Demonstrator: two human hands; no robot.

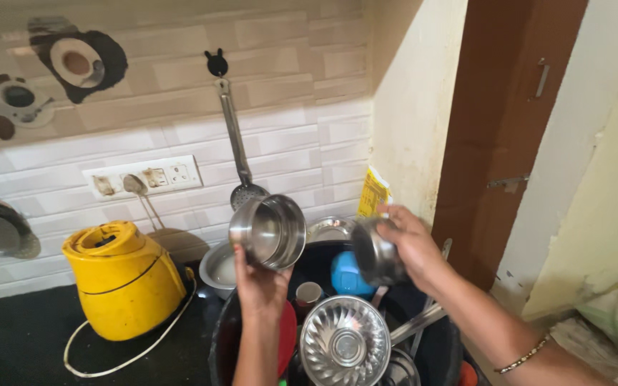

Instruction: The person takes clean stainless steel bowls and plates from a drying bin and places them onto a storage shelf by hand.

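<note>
My left hand [259, 282] holds up a round steel container [268, 230], tipped so its open mouth faces me. A smaller steel bowl [377, 251] is gripped in my right hand [413, 243], just to the right at about the same height. Both hang above a black tub [224, 336] packed with washed dishes. In the tub lie a fluted steel mould [344, 341], a blue cup [348, 275], a small white cup [309, 293], a red plate [287, 336] and a steel plate [330, 230] at the back.
A yellow electric kettle [123, 279] with a white cord stands on the dark counter to the left. A white bowl [219, 268] sits behind the tub. A slotted ladle [237, 143] hangs on the tiled wall near a socket strip [144, 176]. A brown door [502, 129] stands at the right.
</note>
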